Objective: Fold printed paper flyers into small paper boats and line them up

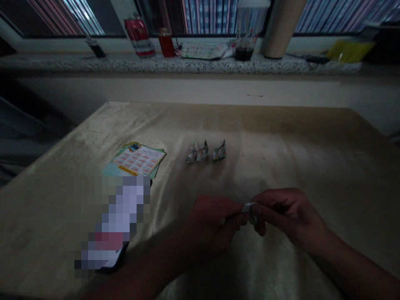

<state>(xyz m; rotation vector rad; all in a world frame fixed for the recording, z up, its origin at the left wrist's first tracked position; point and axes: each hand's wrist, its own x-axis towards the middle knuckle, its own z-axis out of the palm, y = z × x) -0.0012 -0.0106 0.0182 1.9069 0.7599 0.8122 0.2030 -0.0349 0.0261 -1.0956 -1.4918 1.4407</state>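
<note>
Between my two hands is a small piece of folded printed paper, pale with a green patch underneath. My left hand pinches its left side between thumb and fingers. From the right, my right hand grips the other side, with thumb and fingertips pressed together. The fingers cover much of the paper. Farther back on the table stand three small folded paper shapes with pointed tips, two touching or nearly so and one slightly apart on the right.
A stack of printed sheets lies on the cloth-covered table, left of the paper shapes. Nearer me is a phone-like object, blurred out. On the stone windowsill stand a red can, an orange bottle and a clear cup.
</note>
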